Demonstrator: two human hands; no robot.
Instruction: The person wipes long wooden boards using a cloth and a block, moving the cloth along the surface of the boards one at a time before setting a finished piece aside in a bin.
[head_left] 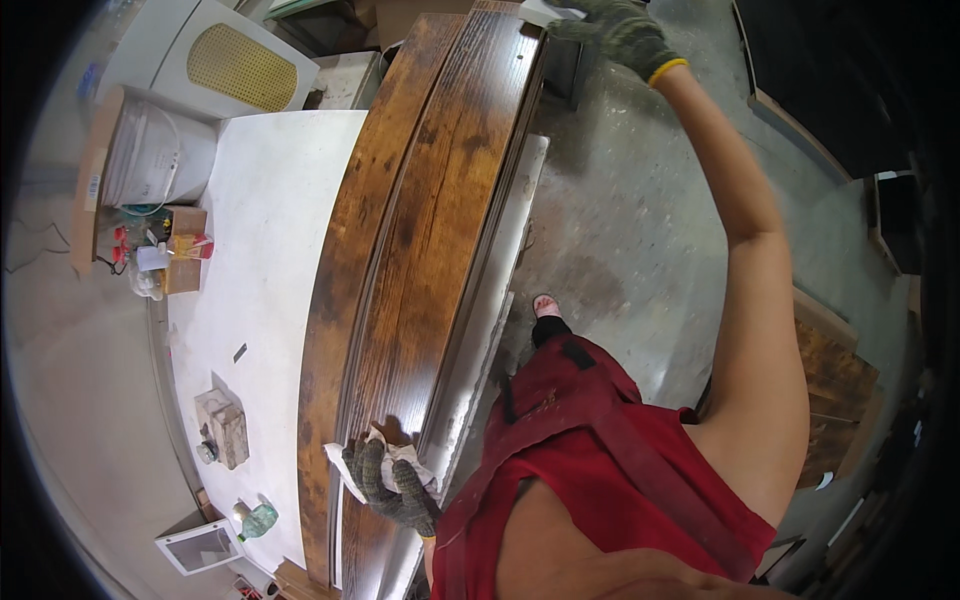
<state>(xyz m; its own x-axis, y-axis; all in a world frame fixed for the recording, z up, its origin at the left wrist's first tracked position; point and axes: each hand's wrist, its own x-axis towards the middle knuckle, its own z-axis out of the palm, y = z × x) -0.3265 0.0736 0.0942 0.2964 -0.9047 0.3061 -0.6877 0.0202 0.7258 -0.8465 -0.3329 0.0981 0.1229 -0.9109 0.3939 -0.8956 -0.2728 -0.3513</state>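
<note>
Two long brown wood-grain boards (440, 210) lie side by side, running away from me. My left hand (385, 485), in a dark knitted work glove, rests over the near part of the right board. A crumpled white cloth (345, 468) lies under its bent fingers, against the board's face. My right arm stretches far forward. At its end my right hand (625, 35), in a similar glove with a yellow cuff, is closed on a white cloth (548, 12) at the far right corner of the board. Its fingertips are partly cut off by the picture's upper edge.
The boards lie on a white table (260, 200). On its left stand a white bucket (165, 155), several bottles, a small box-like block (222, 428) and a green plastic bottle (258, 522). A panel with yellow mesh (243, 68) is at the back. More wood-grain boards (835, 375) lie at right.
</note>
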